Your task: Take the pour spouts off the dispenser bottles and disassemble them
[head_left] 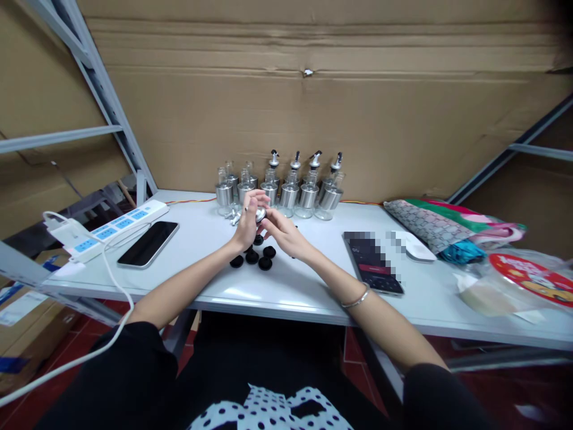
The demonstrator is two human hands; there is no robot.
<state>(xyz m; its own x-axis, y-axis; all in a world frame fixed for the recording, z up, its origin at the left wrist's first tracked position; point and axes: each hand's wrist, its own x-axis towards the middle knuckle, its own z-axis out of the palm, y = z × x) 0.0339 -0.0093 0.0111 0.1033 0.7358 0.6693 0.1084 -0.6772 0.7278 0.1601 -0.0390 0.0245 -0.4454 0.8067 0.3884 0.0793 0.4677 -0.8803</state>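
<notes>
Over the middle of the table, my left hand [249,223] and my right hand [285,234] meet around a small silver pourer part [260,214]. My left fingers curve round it from behind and the side, while my right fingertips close on it from the right. Its lower side is partly hidden by my hands. Just below them lie several black round stoppers [252,257]. Small silver spout pieces [234,217] sit to the left of my left hand. Behind stand several glass bottles with metal sleeves [289,194]; some at the back carry silver pourers with black tips [316,159].
A white power strip [120,229] and a dark phone [149,243] lie on the left. To the right are another phone [375,263], a white mouse-like object [419,248], folded patterned fabric [452,230] and a tape roll [496,283]. Cardboard [313,113] walls the back.
</notes>
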